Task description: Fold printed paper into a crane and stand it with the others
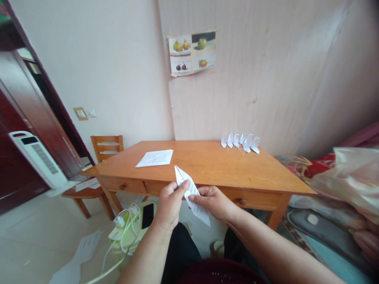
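Note:
Between my two hands is a folded sheet of printed paper (199, 211), long and narrow with pointed ends, held slanting in front of the table's near edge. My left hand (172, 199) pinches its upper left side, thumb on top. Lower down on the right, my right hand (211, 200) grips the same paper with its thumb over the print; the fingers behind are partly hidden. A stack of printed sheets (155, 157) lies on the wooden table (195, 157) beyond my left hand. Several small folded paper pieces (236, 140) stand upright in a group at the table's back right.
Left of my legs, a low stool (120, 246) carries a phone (147, 215) and white charging cables (130, 225). Loose papers (87, 246) lie on the floor. A wooden chair (106, 144) and a white tower appliance (38, 159) stand left. Plastic bags (349, 181) crowd the right.

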`<action>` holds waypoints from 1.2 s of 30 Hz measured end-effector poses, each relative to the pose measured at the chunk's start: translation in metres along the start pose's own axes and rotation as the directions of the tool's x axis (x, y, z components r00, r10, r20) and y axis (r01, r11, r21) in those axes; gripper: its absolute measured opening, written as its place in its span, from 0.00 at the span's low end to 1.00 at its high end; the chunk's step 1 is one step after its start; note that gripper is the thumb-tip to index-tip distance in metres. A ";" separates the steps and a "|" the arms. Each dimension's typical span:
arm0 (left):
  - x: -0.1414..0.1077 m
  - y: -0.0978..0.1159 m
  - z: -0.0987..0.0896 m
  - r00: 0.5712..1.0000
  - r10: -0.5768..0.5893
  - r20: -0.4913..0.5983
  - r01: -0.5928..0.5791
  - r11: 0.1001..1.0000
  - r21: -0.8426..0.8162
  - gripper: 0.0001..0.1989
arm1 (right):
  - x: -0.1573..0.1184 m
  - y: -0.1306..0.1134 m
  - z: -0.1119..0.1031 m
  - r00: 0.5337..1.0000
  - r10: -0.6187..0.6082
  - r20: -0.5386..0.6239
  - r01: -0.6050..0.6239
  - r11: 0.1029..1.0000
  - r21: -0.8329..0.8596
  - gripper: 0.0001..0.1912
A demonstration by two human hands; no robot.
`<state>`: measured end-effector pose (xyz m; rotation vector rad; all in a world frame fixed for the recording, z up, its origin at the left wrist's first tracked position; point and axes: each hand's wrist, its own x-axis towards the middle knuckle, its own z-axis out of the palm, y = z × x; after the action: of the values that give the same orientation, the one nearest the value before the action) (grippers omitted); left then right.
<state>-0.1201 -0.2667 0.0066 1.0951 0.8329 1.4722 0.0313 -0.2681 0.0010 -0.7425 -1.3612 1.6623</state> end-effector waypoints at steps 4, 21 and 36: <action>0.001 0.005 -0.005 1.000 0.012 -0.012 -0.012 1.000 0.015 0.14 | -0.001 -0.001 0.006 1.000 -0.020 0.000 0.020 1.000 -0.012 0.21; 0.008 0.022 -0.024 0.982 0.143 -0.124 -0.134 0.988 0.078 0.18 | 0.008 0.002 0.023 0.994 0.095 0.054 -0.100 0.991 0.087 0.14; 0.011 0.035 -0.054 0.954 0.179 -0.240 -0.169 0.984 0.063 0.17 | 0.005 0.023 -0.005 0.987 0.155 0.032 -0.149 0.977 -0.150 0.15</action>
<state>-0.1827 -0.2589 0.0235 1.0522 0.9613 1.7713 0.0280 -0.2629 -0.0219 -0.9209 -1.5017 1.7182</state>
